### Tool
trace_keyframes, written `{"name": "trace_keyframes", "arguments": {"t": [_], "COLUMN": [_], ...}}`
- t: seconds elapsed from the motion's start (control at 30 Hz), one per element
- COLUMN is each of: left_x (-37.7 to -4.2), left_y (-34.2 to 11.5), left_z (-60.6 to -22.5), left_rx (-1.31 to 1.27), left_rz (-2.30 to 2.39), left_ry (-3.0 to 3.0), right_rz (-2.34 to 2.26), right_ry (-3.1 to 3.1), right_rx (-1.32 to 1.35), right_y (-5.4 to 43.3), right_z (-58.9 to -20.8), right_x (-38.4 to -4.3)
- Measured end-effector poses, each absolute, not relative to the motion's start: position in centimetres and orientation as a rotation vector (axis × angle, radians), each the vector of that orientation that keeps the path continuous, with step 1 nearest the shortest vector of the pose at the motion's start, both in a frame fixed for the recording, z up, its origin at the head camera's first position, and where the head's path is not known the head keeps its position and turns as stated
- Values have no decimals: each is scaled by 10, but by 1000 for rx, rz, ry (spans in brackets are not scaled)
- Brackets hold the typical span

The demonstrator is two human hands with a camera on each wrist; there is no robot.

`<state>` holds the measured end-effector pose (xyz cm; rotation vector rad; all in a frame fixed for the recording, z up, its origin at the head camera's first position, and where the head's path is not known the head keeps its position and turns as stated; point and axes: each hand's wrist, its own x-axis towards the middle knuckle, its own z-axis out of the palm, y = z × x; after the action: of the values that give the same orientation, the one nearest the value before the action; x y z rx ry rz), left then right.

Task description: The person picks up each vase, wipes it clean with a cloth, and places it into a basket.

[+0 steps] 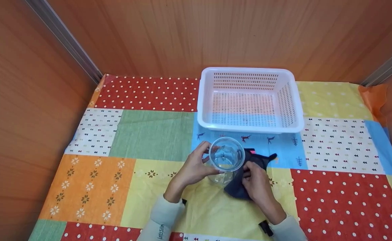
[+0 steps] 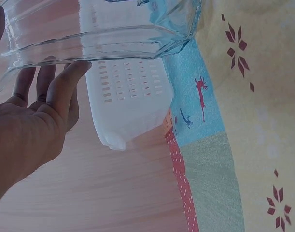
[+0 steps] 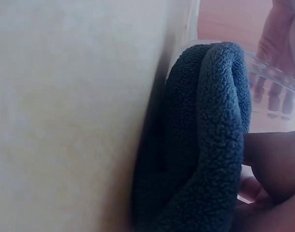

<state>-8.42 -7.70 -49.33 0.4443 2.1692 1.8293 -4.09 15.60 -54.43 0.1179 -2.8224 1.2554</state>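
Observation:
A clear glass jar (image 1: 227, 154) with a round rim stands in front of me, its mouth facing up toward the head camera. My left hand (image 1: 196, 165) grips it from the left near the top, the thumb on the near side and fingers round the far side. In the left wrist view, fingertips (image 2: 79, 67) press against the wall of the jar (image 2: 118, 46). My right hand (image 1: 257, 183) pinches a dark blue-grey fleecy cloth (image 1: 236, 188) at the jar's right side. Close up in the right wrist view, the cloth (image 3: 210, 140) is folded thick and hides the jar's lower part.
A white plastic basket (image 1: 249, 129) with slotted walls stands just beyond the jar, nothing inside it. A patchwork-print tablecloth (image 1: 155, 134) covers the table. Wood-grain panels (image 1: 169, 36) enclose the back and both sides.

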Motion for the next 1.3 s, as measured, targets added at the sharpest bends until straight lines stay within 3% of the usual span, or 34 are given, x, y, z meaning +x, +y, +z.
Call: {"name": "trace_keyframes", "arguments": {"t": [0.6,1.3], "left_x": [-83,-84], "left_y": [-77,-76], "left_z": [-493,-494], "left_rx": [445,456], "left_rz": [1809,1814], "left_ry": [2186,2201], "right_rz": [1410,1648], "right_ry": [-2769,-2648], "right_rx": [16,-55], "right_y": [158,155], "right_z": [-547,-523], "right_x": [-38,-34]}}
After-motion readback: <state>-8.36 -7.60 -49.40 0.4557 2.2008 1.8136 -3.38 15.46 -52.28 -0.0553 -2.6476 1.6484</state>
